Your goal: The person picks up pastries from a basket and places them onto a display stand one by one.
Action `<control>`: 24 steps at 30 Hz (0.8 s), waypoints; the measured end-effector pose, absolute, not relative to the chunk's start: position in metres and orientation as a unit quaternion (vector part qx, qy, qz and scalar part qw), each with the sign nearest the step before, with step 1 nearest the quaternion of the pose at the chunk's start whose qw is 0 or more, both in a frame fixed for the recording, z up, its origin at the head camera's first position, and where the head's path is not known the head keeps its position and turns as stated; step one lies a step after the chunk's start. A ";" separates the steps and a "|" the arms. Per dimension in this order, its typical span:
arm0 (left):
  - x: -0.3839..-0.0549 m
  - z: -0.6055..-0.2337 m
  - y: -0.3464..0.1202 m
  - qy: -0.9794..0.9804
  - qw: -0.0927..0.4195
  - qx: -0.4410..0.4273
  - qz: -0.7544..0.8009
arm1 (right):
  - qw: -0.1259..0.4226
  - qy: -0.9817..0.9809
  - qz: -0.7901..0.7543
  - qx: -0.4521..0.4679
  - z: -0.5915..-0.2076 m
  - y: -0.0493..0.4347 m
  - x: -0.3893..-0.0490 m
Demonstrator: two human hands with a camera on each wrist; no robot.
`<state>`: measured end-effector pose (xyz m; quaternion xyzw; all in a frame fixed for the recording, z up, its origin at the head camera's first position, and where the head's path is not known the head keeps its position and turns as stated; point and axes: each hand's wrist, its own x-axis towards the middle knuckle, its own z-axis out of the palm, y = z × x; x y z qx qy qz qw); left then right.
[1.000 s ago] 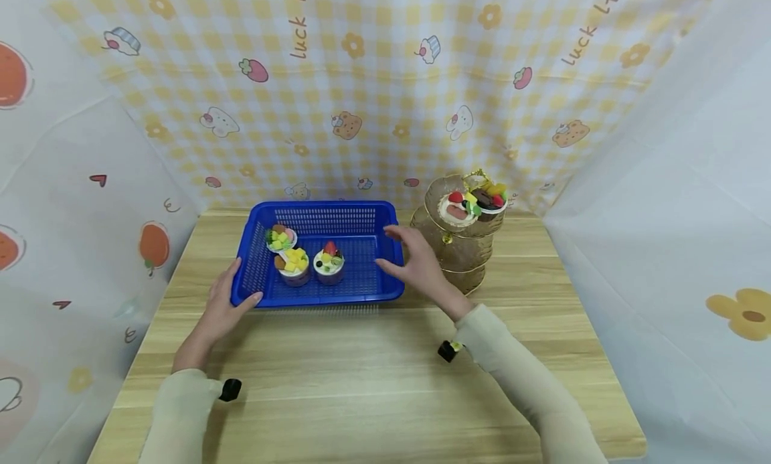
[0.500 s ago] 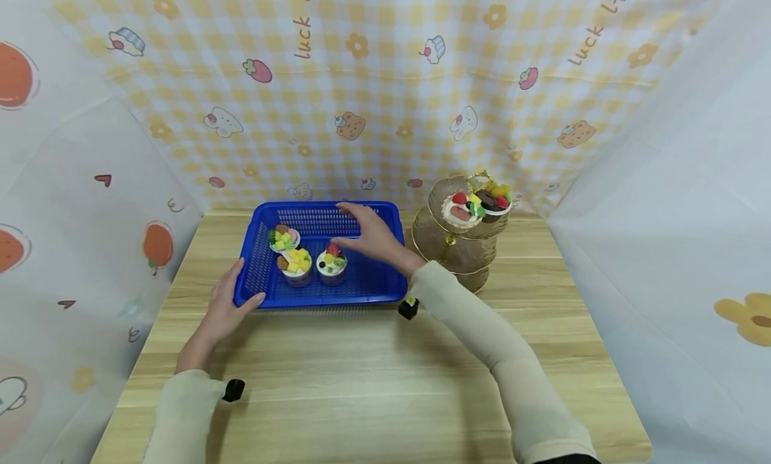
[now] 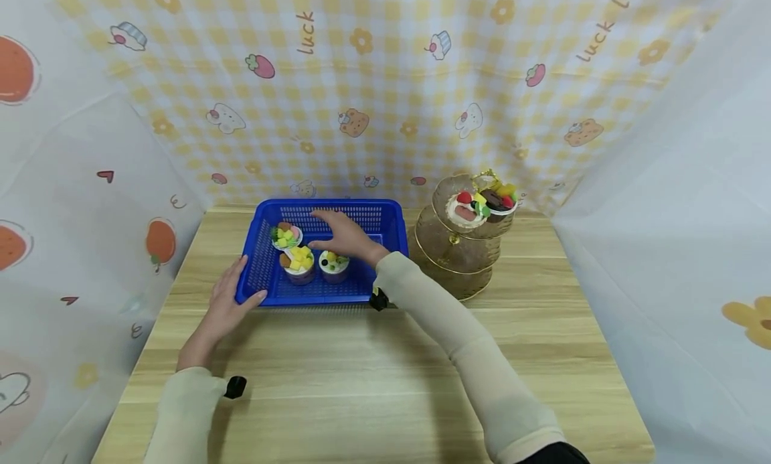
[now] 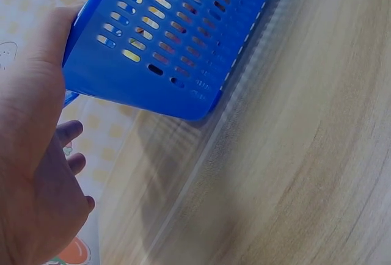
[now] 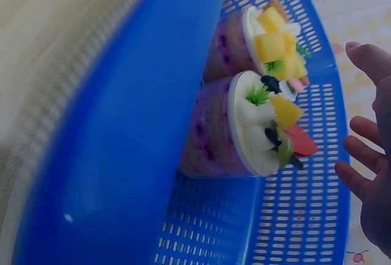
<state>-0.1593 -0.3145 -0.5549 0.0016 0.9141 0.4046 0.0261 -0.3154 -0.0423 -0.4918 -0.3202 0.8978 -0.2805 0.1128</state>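
A blue perforated basket (image 3: 319, 300) holds several toy dessert cups. My left hand (image 3: 224, 308) grips its near left corner, thumb on the front rim and fingers along the left side; the left wrist view shows the thumb reaching over the rim (image 4: 91, 11). Over the basket, my right hand (image 3: 348, 238) spreads thumb and fingers apart, holding nothing. Just beneath its wrist stands a strawberry-topped dessert cup (image 5: 223, 127), its strawberry hidden from the head view. Left of that is a mango-topped dessert cup (image 3: 299, 264), with a third fruit-topped dessert (image 3: 286, 236) behind it.
Right of the basket stands a tiered gold-rimmed stand (image 3: 456, 253). On its top tier are a fruit tart (image 3: 466, 213) and a chocolate-topped dessert cup (image 3: 498, 211). All rest on a wooden table (image 3: 337, 383), with a checked yellow cloth (image 3: 385, 82) behind.
My right hand has moved left from the basket's right end to above the dessert cups, its fingers staying apart. The left hand has kept its place at the corner.
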 end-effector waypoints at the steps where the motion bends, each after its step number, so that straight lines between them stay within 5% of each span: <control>1: -0.159 -0.555 -0.314 0.915 0.028 0.001 0.403 | 0.115 0.898 -0.277 -0.321 -0.494 -0.044 -0.317; 24: -0.159 -0.551 -0.314 0.916 0.035 0.011 0.400 | 0.153 0.905 -0.274 -0.289 -0.513 -0.083 -0.339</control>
